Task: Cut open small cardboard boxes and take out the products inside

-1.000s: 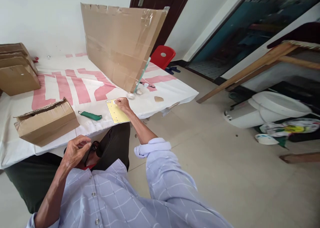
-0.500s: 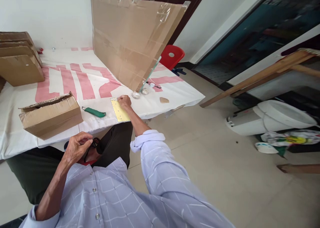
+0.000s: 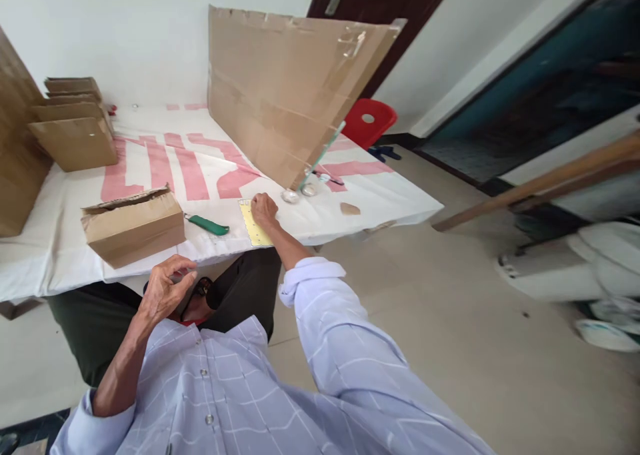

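On the cloth-covered table's front part lies a yellow sheet (image 3: 255, 229) with small dark marks and a pale strip along its top edge. My right hand (image 3: 264, 210) rests over its upper right part, fingers curled together; what is under or between the fingertips is hidden. Above my lap, just off the table edge, my left hand (image 3: 170, 285) hovers with bent fingers apart from the thumb and nothing in it. Between the sheet and a small cardboard box (image 3: 137, 232) lies a green utility knife (image 3: 209, 225).
A big cardboard panel (image 3: 300, 95) stands tilted on the table (image 3: 400, 198). Near its lower corner are rolls of clear tape (image 3: 290, 196) and a brown scrap (image 3: 350, 208). Folded cardboard pieces (image 3: 75, 138) stand at left. Behind the table is a red chair (image 3: 370, 122).
The view has swung left, so things appear farther right. My right hand stays at the yellow sheet, its fingers more tucked in. My left hand keeps its pose.
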The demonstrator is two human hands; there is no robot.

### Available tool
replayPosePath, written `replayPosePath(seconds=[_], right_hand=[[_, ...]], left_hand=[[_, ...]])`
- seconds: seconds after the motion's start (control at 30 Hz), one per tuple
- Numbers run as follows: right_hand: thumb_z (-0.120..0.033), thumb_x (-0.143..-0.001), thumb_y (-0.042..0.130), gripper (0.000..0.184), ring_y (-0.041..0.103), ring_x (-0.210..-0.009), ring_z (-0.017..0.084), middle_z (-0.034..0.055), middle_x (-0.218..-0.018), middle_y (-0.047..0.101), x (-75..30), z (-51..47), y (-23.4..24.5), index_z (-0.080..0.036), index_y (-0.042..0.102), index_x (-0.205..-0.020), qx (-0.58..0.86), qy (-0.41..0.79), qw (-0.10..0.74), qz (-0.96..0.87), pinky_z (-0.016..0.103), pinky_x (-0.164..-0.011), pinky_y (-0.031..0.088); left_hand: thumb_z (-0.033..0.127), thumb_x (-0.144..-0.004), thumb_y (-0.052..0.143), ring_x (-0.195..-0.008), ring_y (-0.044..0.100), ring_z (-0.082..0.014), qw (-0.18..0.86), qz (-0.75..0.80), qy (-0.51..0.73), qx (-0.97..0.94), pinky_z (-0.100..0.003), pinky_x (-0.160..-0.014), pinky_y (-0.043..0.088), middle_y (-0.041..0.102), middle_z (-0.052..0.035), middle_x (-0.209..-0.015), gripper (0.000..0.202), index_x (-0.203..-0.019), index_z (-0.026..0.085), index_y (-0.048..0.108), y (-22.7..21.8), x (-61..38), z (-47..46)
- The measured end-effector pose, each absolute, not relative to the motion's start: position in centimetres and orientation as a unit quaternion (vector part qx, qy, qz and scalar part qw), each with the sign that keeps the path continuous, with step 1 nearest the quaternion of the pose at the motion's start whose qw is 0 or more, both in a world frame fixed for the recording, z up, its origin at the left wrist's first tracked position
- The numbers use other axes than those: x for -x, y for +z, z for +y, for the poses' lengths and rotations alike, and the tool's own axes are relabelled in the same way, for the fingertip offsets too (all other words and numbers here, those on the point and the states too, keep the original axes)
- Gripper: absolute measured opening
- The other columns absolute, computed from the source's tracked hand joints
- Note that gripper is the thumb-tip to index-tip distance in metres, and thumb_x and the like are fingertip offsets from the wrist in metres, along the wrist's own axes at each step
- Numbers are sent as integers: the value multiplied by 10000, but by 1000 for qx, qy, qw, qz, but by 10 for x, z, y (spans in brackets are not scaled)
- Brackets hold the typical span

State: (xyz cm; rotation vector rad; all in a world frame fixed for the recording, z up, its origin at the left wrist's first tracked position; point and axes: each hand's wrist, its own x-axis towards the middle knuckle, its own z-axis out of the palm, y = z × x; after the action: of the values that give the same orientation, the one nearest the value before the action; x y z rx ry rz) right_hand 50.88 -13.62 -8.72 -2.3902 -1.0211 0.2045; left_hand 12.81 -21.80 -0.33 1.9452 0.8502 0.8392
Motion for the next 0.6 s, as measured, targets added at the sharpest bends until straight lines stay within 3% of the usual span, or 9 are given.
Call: replayPosePath(seconds=[0.13, 0.27, 0.43, 0.53, 0.6], right_hand=[[-166, -1038, 438, 336, 626, -1156, 312, 225, -1295, 708, -497, -144, -84, -147, 766, -1107, 880, 73, 264, -388, 424, -1006, 464], [-167, -1021, 410, 373, 635, -1146, 328, 240, -1302, 697, -488, -152, -77, -129, 752, -1164, 871, 74, 282, -394, 449, -1004, 477], [-230, -1027, 435, 337, 632, -1139, 295, 206, -1287, 699, -454, -147, -59, -151, 737, -1156, 814, 73, 347, -459, 406, -1014, 492], [-381, -1045, 527, 303, 659, -1080, 252, 133, -1184, 732, -417, -134, -41, -185, 758, -1063, 742, 107, 388, -535, 352, -959, 531], [-499, -1028, 604, 358, 678, -1076, 239, 111, -1210, 732, -390, -126, -27, -193, 773, -1104, 644, 161, 437, -607, 351, -939, 548]], left_hand=[[307, -924, 728, -823, 708, -207, 249, 368, 478, -758, -349, -815, 594, 775, -80, -971, 115, -874, 236, 803, 19, -93, -220], [295, -891, 780, -961, 701, -242, 112, 452, 565, -681, -393, -926, 600, 721, -73, -1015, 52, -903, 244, 776, 34, -51, -199], [444, -882, 779, -1214, 681, -301, 188, 496, 557, -640, -374, -885, 621, 681, -114, -1296, 256, -1020, 229, 770, 30, -16, -137], [555, -888, 743, -1366, 628, -333, 266, 487, 529, -642, -363, -938, 621, 667, -142, -1425, 365, -1024, 218, 774, 26, -10, -103], [630, -929, 669, -1402, 613, -333, 320, 477, 508, -642, -353, -960, 618, 661, -145, -1491, 444, -1021, 210, 782, 25, -10, -90]])
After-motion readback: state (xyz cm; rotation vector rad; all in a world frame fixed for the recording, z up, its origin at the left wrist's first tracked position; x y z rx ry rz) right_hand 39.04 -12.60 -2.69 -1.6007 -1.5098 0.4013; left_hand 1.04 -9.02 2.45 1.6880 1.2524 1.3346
